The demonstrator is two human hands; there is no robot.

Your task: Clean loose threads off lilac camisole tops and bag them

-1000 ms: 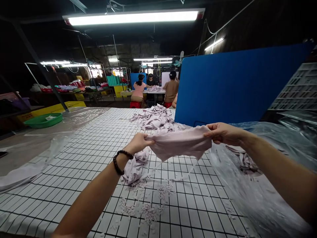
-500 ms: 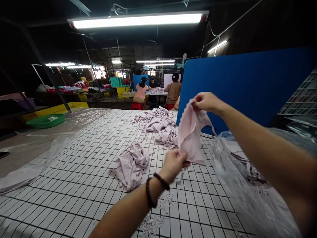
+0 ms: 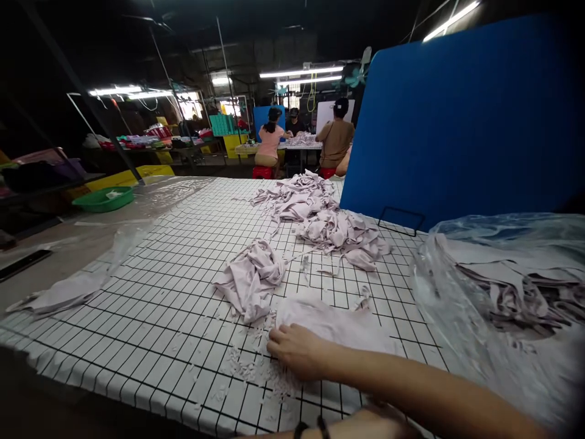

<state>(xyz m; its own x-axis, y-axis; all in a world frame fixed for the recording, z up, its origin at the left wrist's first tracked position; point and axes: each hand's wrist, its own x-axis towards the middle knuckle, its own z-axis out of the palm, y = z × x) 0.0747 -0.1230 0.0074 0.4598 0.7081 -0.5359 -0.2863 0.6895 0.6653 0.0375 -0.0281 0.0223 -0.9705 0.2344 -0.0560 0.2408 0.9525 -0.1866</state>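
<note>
Green basin (image 3: 103, 199) far left; white black-grid tablecloth (image 3: 183, 256), scrap-strewn; right hand (image 3: 297, 350), fingers together, can't tell if pinching, at left end of pale lilac garment (image 3: 338, 323), flat on cloth, lightly wrinkled; left hand (image 3: 377, 425) blurred, fingers can't tell; blue panel (image 3: 461, 122); clear plastic bag (image 3: 439, 305).

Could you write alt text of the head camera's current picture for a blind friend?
A person's right hand touches a pale pink cloth on a grid-patterned table, the left hand blurred at the bottom edge. Heaps of similar cloth lie beyond, a plastic bag of fabric is at right, and people sit farther back.
</note>
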